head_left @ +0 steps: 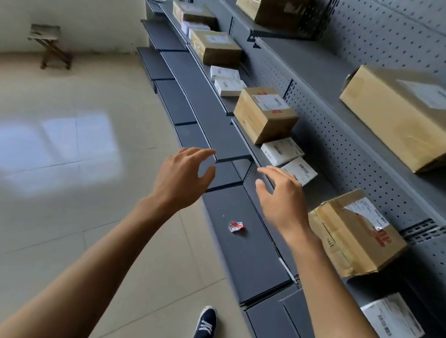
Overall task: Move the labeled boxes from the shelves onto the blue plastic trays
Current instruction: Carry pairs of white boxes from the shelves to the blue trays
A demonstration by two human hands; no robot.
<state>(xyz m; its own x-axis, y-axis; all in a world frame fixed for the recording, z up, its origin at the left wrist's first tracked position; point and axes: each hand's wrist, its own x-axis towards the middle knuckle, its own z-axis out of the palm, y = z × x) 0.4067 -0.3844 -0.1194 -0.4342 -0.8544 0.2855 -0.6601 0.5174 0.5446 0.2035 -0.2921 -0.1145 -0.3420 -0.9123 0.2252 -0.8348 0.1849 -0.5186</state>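
Observation:
Labelled boxes line the grey shelf unit on the right. A brown carton with a white label stands on the middle shelf. Two flat white boxes, one and the other, lie just in front of it. A torn brown carton sits nearer to me. My left hand and my right hand both hover empty with fingers spread, stretched toward the shelf. My right fingertips are next to the nearer white box. No blue tray is in view.
A large carton sits on the upper shelf, with more cartons farther along. White parcels lie at lower right. The dark lower shelf holds a crumpled red-and-white scrap. A wooden stool stands by the far wall on the tiled floor.

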